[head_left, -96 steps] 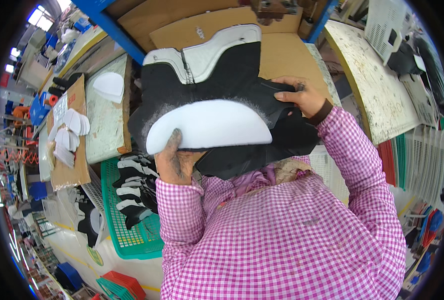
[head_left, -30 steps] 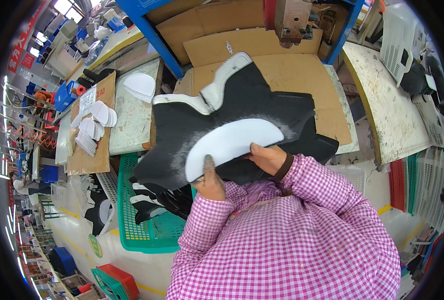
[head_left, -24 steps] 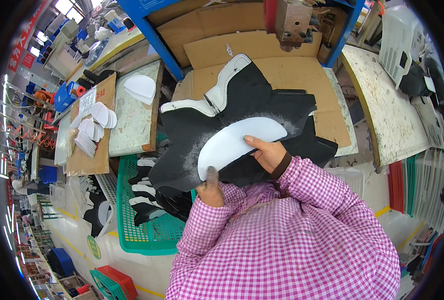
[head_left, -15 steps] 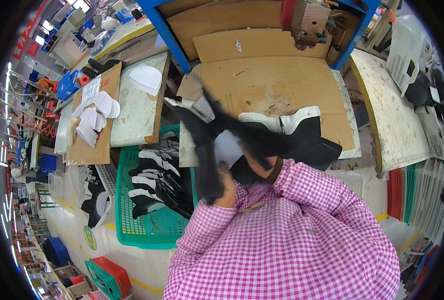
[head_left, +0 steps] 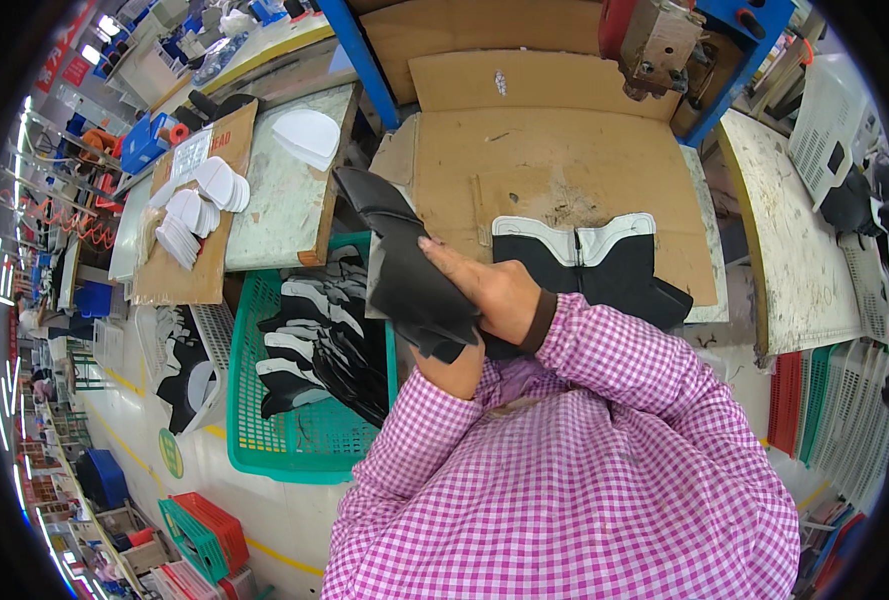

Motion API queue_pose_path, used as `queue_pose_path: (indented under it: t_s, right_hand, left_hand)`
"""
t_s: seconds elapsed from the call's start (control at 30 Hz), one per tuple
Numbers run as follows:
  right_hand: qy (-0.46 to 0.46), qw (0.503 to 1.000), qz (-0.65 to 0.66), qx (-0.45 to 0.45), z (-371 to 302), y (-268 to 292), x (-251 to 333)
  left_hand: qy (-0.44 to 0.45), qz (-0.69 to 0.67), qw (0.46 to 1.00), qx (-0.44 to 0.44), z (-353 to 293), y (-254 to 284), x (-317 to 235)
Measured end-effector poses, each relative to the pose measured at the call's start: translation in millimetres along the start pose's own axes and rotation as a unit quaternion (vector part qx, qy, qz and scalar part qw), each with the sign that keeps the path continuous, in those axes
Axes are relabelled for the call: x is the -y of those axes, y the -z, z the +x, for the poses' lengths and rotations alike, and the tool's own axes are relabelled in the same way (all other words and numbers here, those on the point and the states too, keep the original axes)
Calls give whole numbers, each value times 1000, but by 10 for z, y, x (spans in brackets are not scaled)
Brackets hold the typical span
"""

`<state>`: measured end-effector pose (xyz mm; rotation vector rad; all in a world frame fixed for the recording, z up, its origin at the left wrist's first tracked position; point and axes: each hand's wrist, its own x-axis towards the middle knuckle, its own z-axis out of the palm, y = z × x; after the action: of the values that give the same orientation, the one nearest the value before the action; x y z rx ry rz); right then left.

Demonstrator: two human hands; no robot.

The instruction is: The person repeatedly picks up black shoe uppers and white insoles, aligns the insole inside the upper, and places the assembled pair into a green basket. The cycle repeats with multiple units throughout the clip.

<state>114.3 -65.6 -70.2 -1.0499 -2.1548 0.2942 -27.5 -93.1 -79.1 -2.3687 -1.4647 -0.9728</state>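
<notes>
Right hand [head_left: 504,300] clasps folded black soft-sheet piece [head_left: 412,282] at its ten o'clock; left hand [head_left: 452,373], mostly hidden beneath, grip unclear. Loose grip could let fold spring open, or piece slip toward green plastic basket [head_left: 284,466] at eight o'clock.

Red crate [head_left: 216,528] beside green crate [head_left: 192,542] lower left, blue bin [head_left: 107,474] near, white crate [head_left: 822,112] upper right.

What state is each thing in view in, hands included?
Held black piece, bent over
Right hand, against that piece
Left hand, mostly hidden by it
White-edged black piece, lying on the cardboard
Green basket, partly filled with black-and-white pieces
Larger white pads, stacked
Smaller white pads, in overlapping piles
</notes>
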Motion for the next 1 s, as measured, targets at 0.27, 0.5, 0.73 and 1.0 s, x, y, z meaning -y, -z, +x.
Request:
queue_pose_path:
  t_s: [0.27, 0.5, 0.73, 1.0]
  right_hand:
    - [-203, 979, 7, 15, 224, 249, -87]
    - [-200, 978, 49, -26, 483, 375, -163]
    - [-74, 994, -60, 58, 385, 240, -15]
    - [-138, 988, -67, 11, 444, 444, -221]
  left_hand:
    - [357, -588, 724, 48, 276, 93, 362]
    - [347, -503, 774, 167, 582, 317, 485]
    - [300, -566, 766, 52, 661, 241, 458]
    - [380, -570, 695, 218, 469, -87, 449]
